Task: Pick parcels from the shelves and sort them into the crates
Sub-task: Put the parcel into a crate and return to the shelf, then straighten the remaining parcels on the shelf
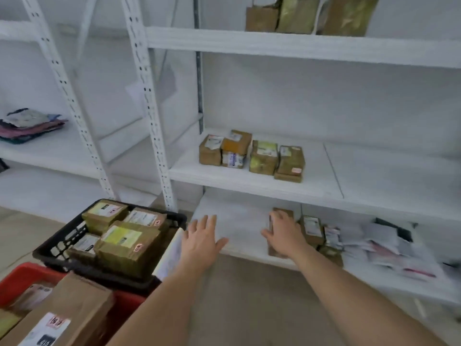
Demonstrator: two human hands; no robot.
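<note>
1. A brown paper-wrapped parcel (279, 236) is lying on the lowest shelf (237, 221), near its front edge, with its long side running front to back.
2. The right hand (284, 233) is resting on top of this parcel, fingers curling over its left side and thumb spreading toward the shelf's front lip; its grip is closing round the parcel.
3. The left hand (202, 236) is hovering with a wide grip, fingers straight and spread, holding nothing, over the bare left stretch of the same shelf, just right of the black crate (59, 248).
4. Between the two hands the shelf board is lying bare, giving open room up to the front edge.
5. Just right of the held parcel more small brown parcels (311, 229) are standing close together, and beyond them a loose heap of white mailer bags (389, 248) is spreading toward the shelf's front edge.
6. The black crate is sitting at lower left, filled with brown labelled parcels (124, 240) rising above its rim.
7. A red crate (22, 273) is sitting nearer the camera, partly under the black one, holding a large brown box (74, 305).
8. On the middle shelf (324, 176) four or five brown parcels (252, 156) are grouped at the left, the rest of the board lying open.
9. On the top shelf (299, 43) further parcels (296, 16) are standing upright.
10. On the left rack a stack of folded coloured bags (30, 126) is lying.
</note>
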